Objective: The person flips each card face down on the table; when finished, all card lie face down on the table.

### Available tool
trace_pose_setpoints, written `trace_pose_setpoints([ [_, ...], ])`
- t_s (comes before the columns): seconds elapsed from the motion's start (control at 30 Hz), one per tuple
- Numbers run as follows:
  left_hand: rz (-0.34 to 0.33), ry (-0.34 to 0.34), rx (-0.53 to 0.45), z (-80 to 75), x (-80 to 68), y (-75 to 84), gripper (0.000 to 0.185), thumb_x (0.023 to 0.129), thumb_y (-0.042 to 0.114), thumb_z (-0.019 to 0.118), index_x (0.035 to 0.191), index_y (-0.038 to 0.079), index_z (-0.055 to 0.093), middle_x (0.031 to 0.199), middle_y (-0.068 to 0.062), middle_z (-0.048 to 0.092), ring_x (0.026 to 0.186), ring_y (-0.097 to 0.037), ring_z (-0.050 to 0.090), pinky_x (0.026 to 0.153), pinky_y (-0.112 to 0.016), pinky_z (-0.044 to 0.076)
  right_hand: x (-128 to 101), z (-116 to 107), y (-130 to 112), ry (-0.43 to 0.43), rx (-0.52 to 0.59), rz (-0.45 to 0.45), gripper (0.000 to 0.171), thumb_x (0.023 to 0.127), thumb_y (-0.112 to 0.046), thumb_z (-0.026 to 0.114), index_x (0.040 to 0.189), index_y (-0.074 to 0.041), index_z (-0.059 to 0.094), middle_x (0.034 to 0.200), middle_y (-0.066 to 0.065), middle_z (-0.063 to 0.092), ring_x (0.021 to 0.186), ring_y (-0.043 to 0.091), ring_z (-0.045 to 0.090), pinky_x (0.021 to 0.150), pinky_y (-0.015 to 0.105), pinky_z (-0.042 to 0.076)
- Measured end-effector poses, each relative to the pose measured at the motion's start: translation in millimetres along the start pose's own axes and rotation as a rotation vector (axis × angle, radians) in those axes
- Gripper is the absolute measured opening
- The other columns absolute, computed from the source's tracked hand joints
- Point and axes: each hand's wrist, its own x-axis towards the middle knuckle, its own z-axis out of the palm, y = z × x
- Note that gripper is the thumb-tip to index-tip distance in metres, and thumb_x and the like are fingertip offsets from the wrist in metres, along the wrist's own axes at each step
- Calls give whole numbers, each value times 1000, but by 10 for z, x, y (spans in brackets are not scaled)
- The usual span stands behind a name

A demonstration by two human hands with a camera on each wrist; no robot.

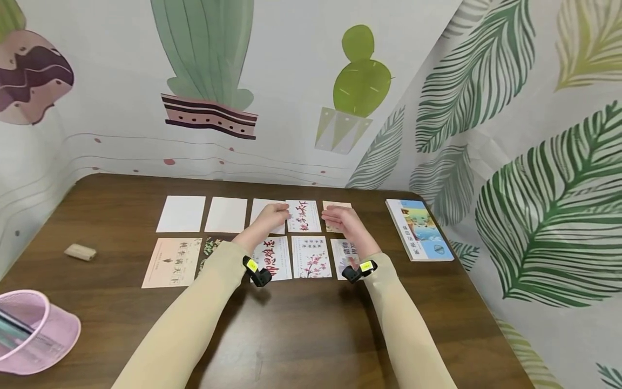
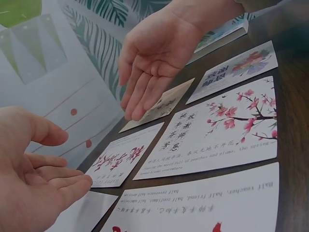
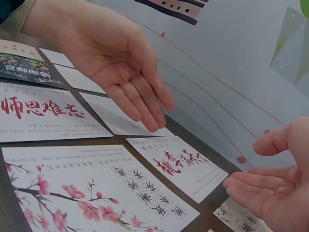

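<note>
A dark wooden table (image 1: 301, 335) stands in a corner, its far and right edges close against printed curtains, and a broad bare stretch of wood lies between the cards and the near edge. Two rows of cards sit mid-table with narrow gaps of wood between them. In the far row, two blank white cards (image 1: 181, 214) lie at the left, and a card with red brush lettering (image 1: 303, 216) lies between the two hands. The near row holds a plum-blossom card (image 1: 311, 257) with small Chinese characters and an English line too small to read fully; beside it a card with big red characters (image 2: 203, 208) carries the line "half teacher, half friend". A thin booklet (image 1: 420, 229) lies well apart at the right edge, a small tan block (image 1: 80, 252) at the left, and a pink container (image 1: 34, 329) at the near left corner. The left hand (image 1: 271, 216) and right hand (image 1: 340, 219) hover just above the far row on either side of the red-lettered card, palms facing each other, fingers straight and relaxed, grasping nothing.
</note>
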Motion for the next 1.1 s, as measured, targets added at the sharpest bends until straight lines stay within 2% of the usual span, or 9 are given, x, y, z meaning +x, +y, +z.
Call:
trace_pose_setpoints([
  [0.23,-18,-2,17,15,26,-19,54,100,17,46,150,1,33,155,-18,36,140,-36,38,118,-46,32,51,6,32,-30,-63,30,49,102,-8,39,146,12,31,147,32,41,137,38,43,106,30,47],
  [0.37,-18,-8,28,-2,12,-18,53,101,17,46,150,0,34,154,-19,36,140,-36,39,118,-46,33,59,6,44,-28,-70,33,49,102,-7,39,145,13,31,146,32,41,135,36,45,106,30,48],
  [0.6,-22,-28,41,6,19,-20,54,101,18,46,150,0,34,155,-20,34,140,-37,37,118,-47,32,67,-2,48,-36,-74,32,49,102,-7,37,145,14,30,146,33,40,138,40,40,108,31,46],
  [0.73,-30,-28,44,6,19,-13,53,101,18,46,150,0,34,154,-21,35,139,-37,39,118,-47,32,77,11,41,-18,-68,38,48,101,-6,38,144,13,32,145,33,42,135,37,45,102,26,50],
  [0.83,-41,-33,34,10,9,-2,53,101,18,47,150,0,34,154,-20,36,138,-37,41,117,-47,33,90,9,41,-2,-59,38,48,100,-5,40,144,14,34,144,33,42,122,28,58,94,20,53],
  [0.93,-46,-33,24,14,-2,3,53,101,18,47,150,1,34,153,-20,37,137,-37,42,117,-47,33,109,6,42,9,-37,40,47,100,-5,41,143,14,36,142,33,46,100,14,66,82,14,55],
  [1.03,-46,-32,22,16,-12,6,53,101,18,46,150,0,34,154,-19,37,138,-36,40,118,-47,33,124,10,36,24,3,54,46,99,-4,45,141,13,40,123,25,63,82,6,65,70,11,54],
  [1.1,-41,-30,26,14,-20,8,53,101,18,46,150,0,34,154,-20,36,140,-36,38,118,-46,32,127,17,28,28,29,60,45,98,-3,47,141,12,42,104,13,68,77,5,64,65,11,52],
])
